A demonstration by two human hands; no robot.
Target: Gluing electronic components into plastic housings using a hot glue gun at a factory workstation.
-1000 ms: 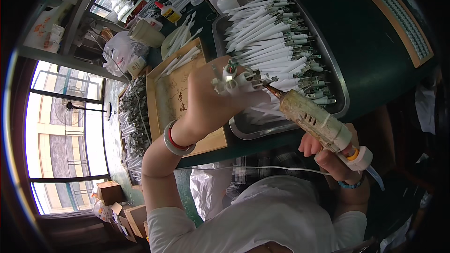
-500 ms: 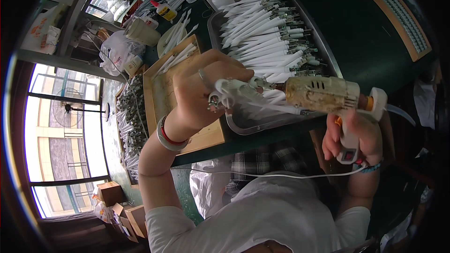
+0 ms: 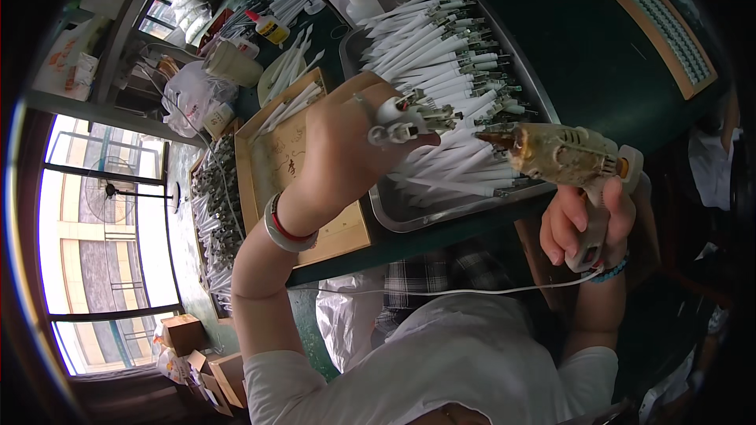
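My left hand [image 3: 346, 138] is closed around a small bunch of white stick-shaped parts [image 3: 390, 112], whose ends with bare metal bits point to the right. In my right hand [image 3: 587, 220] is a stained hot glue gun [image 3: 563, 149], gripped by its handle, its nozzle aimed left toward the bunch. A gap separates the nozzle from the metal ends. Below and beyond both hands stands a metal tray [image 3: 402, 220] heaped with many similar white sticks [image 3: 441, 71], pointed at one end and metal at the other.
Left of the tray lies a shallow wooden box [image 3: 268, 157] with a few white sticks. Glue bottles [image 3: 272, 29] stand farther back, near a white squeeze bottle [image 3: 361, 4]. A long board of small parts [image 3: 646, 20] lies far right. The glue gun's white cord [image 3: 449, 294] crosses my lap.
The glue gun has tilted and drawn slightly away from the bunch, where its nozzle was touching or very close. My left hand has turned the bunch, so the metal ends now show.
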